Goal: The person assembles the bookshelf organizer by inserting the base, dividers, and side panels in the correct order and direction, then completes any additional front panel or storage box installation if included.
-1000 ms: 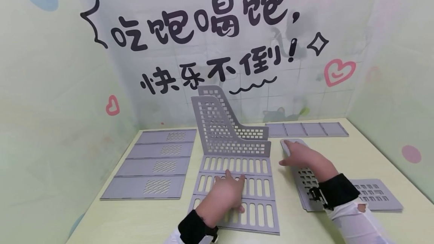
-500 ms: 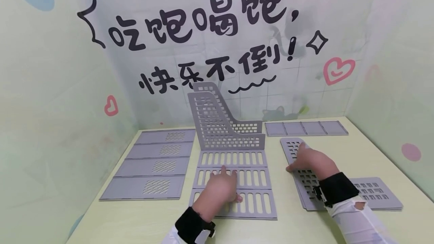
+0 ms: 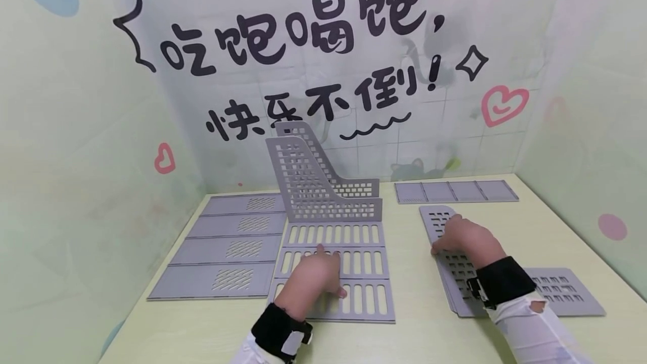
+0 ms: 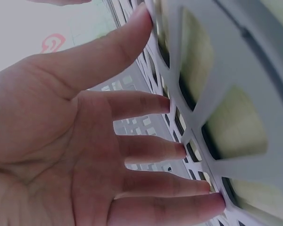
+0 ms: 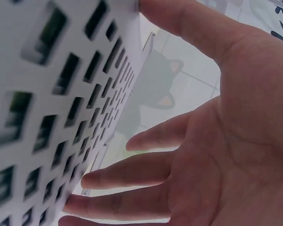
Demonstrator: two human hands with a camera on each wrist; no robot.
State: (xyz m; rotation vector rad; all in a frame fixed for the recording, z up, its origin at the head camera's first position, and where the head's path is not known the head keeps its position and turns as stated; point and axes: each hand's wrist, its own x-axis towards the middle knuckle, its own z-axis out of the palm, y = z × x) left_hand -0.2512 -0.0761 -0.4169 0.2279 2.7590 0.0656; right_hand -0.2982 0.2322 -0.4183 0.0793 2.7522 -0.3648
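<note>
In the head view my left hand (image 3: 313, 277) rests its fingertips on a flat grey panel (image 3: 369, 296) with three rows of long slots. The left wrist view shows those fingers (image 4: 146, 148) straight against the slotted surface. Two upright grey perforated side pieces (image 3: 328, 184), cut in a stepped curve, stand at the slotted panel's far end. To the right, my right hand (image 3: 467, 240) lies over a stack of flat perforated panels (image 3: 455, 280). Its fingers (image 5: 132, 169) are extended, with the thumb at the panel's edge in the right wrist view.
At the left, a grey four-section panel (image 3: 222, 251) with slanted cuts lies beside the slotted panel. A narrow sectioned strip (image 3: 457, 191) lies at the back right of the table (image 3: 202, 330). Walls with printed lettering (image 3: 328, 21) enclose the table on three sides.
My left hand, the slotted panel and the upright pieces have shifted left and away from me. My right hand has drawn back from the far end of the perforated stack.
</note>
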